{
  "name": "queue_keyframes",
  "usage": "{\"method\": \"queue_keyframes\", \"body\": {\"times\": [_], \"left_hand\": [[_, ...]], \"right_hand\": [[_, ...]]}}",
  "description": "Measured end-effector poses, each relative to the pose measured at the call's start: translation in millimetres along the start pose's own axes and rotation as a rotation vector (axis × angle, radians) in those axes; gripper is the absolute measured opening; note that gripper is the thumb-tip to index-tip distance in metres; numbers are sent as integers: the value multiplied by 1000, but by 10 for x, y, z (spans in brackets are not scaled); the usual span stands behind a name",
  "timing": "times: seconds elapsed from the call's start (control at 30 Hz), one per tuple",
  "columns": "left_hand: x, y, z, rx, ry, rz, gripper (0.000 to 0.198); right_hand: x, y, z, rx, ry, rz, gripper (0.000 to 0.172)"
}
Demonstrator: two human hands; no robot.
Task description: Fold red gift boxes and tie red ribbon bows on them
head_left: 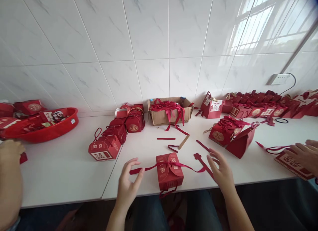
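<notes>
A small red gift box [169,173] sits at the near edge of the white table [69,171], with a dark red ribbon [188,166] draped across its top and trailing to both sides. My left hand [129,184] is just left of the box, fingers apart, its fingertips at the ribbon's left end. My right hand [221,169] hovers right of the box with fingers spread, near the ribbon's right end and a loose ribbon strip [202,163]. Neither hand grips anything that I can see.
A cardboard box of ribbons [170,112] stands at the wall. Finished red boxes [116,133] cluster left of centre, several more [250,107] line the back right. A red basin [44,125] sits far left. Other people's hands show at left [10,158] and right [301,155].
</notes>
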State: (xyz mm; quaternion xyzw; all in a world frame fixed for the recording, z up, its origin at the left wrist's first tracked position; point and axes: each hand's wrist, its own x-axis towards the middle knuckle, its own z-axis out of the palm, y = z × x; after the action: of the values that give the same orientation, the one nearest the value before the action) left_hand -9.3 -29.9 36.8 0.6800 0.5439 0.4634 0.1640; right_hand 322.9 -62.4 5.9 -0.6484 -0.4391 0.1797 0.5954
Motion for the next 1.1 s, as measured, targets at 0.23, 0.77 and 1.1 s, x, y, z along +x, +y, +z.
{"method": "queue_keyframes", "body": {"times": [0.23,0.77,1.1], "left_hand": [[5,352,426,-345,-192,-97,26],[29,329,477,-320,-241,-237,39],[167,367,320,-120,-401,-226,36]], "right_hand": [[-236,-520,581,154,-440,-64,27],[-246,-497,801,152,-520,74,30],[-106,-477,635,146,-530,-42,33]]}}
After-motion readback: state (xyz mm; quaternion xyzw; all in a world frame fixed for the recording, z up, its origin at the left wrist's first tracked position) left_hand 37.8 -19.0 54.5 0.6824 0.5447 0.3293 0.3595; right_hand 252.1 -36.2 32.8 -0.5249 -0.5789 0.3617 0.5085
